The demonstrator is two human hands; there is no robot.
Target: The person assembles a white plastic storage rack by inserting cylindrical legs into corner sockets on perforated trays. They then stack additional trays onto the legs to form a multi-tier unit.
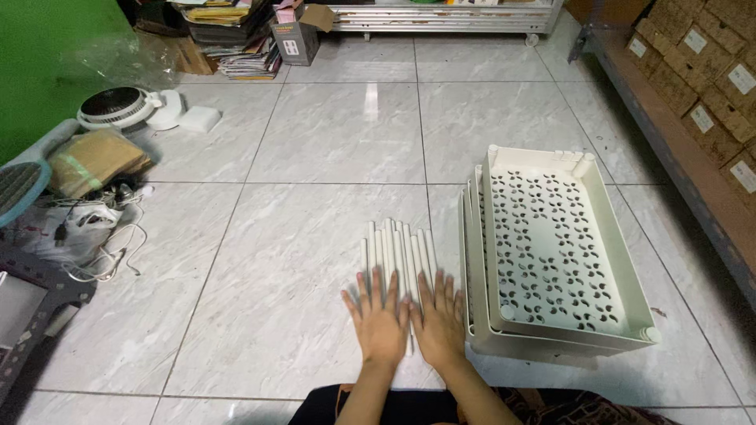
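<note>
Both hands lie flat, side by side, on the near ends of a bundle of white tubes (396,250) on the tiled floor (315,236). Left hand (378,321) and right hand (438,319) have fingers spread apart, gripping nothing. Stacked white perforated trays (551,252) sit just beside the tubes.

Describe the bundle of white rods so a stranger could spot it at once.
Start at the stack of cream perforated trays on the tiled floor. Just left of it lie the white rods, side by side, under both flat hands. They alone are thin, plain tubes without holes.
</note>
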